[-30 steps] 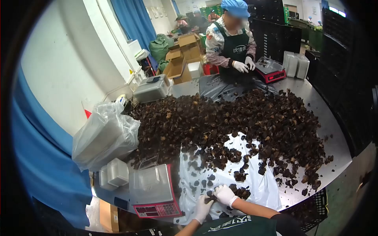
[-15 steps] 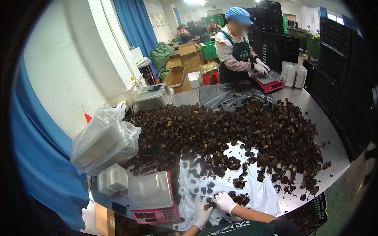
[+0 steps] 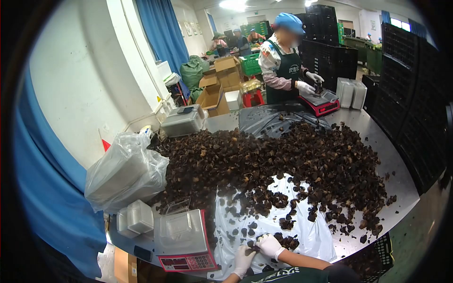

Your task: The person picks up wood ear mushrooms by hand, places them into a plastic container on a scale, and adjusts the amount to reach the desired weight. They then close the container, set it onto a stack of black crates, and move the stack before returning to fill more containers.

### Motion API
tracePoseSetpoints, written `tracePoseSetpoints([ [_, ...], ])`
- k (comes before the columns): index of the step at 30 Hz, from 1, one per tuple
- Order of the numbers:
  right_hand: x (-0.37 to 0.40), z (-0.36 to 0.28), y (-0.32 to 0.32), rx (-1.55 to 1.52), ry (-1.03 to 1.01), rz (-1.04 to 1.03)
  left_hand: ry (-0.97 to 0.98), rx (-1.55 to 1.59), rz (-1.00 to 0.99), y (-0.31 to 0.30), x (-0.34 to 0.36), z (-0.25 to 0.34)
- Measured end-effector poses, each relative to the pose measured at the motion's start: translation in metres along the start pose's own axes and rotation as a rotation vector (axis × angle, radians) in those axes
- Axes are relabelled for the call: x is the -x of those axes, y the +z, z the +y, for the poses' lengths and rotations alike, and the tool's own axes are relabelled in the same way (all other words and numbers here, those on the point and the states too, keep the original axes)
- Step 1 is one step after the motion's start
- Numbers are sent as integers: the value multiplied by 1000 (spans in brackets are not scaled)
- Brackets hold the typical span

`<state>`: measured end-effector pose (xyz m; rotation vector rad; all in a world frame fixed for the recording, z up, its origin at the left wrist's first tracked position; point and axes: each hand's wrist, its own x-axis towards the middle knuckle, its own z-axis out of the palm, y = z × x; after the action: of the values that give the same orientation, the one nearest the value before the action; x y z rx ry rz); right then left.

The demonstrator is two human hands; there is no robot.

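My left hand (image 3: 243, 260), in a white glove, is pinched at the near edge of the table. Close to its right is my right hand (image 3: 270, 246), also gloved, with its fingers curled inward. A small dark piece of wood ear mushroom (image 3: 253, 247) shows between the fingertips of both hands. Beneath them lies a white plastic sheet (image 3: 226, 252) with scattered pieces on it. Just beyond my right hand sits a small clump of wood ear mushrooms (image 3: 289, 242). A large heap of them (image 3: 264, 160) spreads across the table.
Left of my hands stands a red scale (image 3: 184, 236) with a clear plastic tray on it. Stacked clear boxes (image 3: 140, 216) and a bagged stack (image 3: 127, 174) are farther left. Across the table a co-worker (image 3: 288, 61) handles dark pieces at another scale (image 3: 325, 107). Black crates (image 3: 401, 80) line the right.
My hands stay together over the sheet, with small finger movements around the piece. The co-worker has straightened a little and now has dark pieces in one hand above the far scale.
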<state>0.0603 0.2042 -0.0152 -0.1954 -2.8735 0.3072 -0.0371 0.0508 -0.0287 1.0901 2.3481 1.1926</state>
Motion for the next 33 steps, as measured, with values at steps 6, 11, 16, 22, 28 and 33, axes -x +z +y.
tracePoseSetpoints([
  [6, 0, 0, 0, -17, 5, -6, 30, -4, 23, 5, 1, -10],
  [11, 1, 0, 0, -31, 9, -17, 0, 4, 11, 4, 2, -8],
  [16, 2, 0, -1, -25, 12, 0, -5, 10, 14, 5, 2, -6],
  [22, 2, 0, 3, -27, 11, 6, 9, -10, 21, 3, 1, -2],
  [28, 2, 0, 1, -27, 14, -6, -5, -12, 17, 4, 1, -4],
  [33, 2, 1, 2, -38, 9, 9, -2, -4, 21, 6, 2, -8],
])
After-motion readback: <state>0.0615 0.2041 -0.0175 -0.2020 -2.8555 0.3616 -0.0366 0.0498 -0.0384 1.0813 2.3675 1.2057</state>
